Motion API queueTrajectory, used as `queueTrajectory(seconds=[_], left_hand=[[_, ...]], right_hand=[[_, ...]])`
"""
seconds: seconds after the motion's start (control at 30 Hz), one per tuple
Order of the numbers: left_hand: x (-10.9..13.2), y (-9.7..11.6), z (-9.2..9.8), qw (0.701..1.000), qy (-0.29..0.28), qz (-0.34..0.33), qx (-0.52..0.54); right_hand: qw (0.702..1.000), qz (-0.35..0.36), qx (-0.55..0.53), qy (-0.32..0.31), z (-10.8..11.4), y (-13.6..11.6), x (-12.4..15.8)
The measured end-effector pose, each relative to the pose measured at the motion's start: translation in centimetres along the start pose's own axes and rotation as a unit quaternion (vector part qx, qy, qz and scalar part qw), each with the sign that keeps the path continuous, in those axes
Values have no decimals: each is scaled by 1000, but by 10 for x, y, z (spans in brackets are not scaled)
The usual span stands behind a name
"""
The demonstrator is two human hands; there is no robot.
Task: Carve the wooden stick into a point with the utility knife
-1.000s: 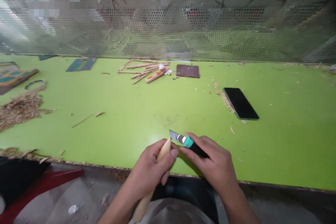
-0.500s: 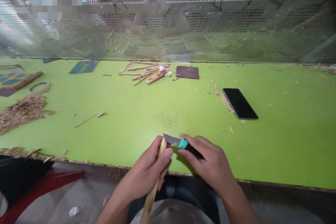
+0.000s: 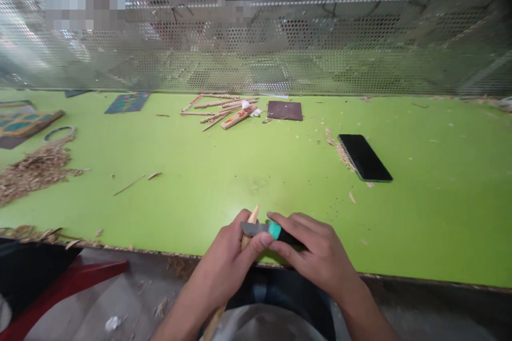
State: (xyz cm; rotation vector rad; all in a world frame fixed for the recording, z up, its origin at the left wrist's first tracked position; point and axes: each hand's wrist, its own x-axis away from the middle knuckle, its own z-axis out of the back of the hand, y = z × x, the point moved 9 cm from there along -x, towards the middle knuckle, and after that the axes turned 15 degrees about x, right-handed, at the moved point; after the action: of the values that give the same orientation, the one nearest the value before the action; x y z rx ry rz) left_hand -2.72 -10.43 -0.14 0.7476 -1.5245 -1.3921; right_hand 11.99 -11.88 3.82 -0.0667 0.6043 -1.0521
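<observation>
My left hand [image 3: 230, 256] is closed around a pale wooden stick [image 3: 253, 215], whose pointed tip shows above my fingers and whose lower end runs down toward my lap. My right hand [image 3: 316, 242] grips a utility knife [image 3: 274, 229] with a black and teal handle. Its grey blade lies flat across the stick just below the tip. The left thumb rests close to the blade, by the knife's teal collar. Both hands are at the front edge of the green table [image 3: 208, 192].
A black phone [image 3: 366, 157] lies at the right beside some shavings. Thin carved sticks [image 3: 224, 109] and a brown sandpaper square [image 3: 285, 110] lie at the back, before a perforated metal screen [image 3: 256, 48]. Wood shavings [image 3: 36, 170] are heaped at the left near a ring [image 3: 60, 133].
The knife blade has moved down from the stick's tip and now lies across it. My left hand has shifted slightly, its thumb now nearer the knife.
</observation>
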Motion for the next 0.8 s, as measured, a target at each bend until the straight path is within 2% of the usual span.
queueTrajectory(seconds=[0.33, 0.53, 0.7, 0.8], left_hand=[[-1, -7, 4, 995, 70, 23, -73], [1, -10, 5, 990, 98, 62, -80], [-3, -11, 5, 997, 43, 58, -28], [-6, -9, 2, 997, 3, 57, 44]], right_hand=[[999, -21, 21, 16, -6, 4, 4], [987, -120, 41, 94, 3, 27, 11], [988, -124, 38, 86, 4, 28, 12], [994, -94, 23, 58, 1, 22, 10]])
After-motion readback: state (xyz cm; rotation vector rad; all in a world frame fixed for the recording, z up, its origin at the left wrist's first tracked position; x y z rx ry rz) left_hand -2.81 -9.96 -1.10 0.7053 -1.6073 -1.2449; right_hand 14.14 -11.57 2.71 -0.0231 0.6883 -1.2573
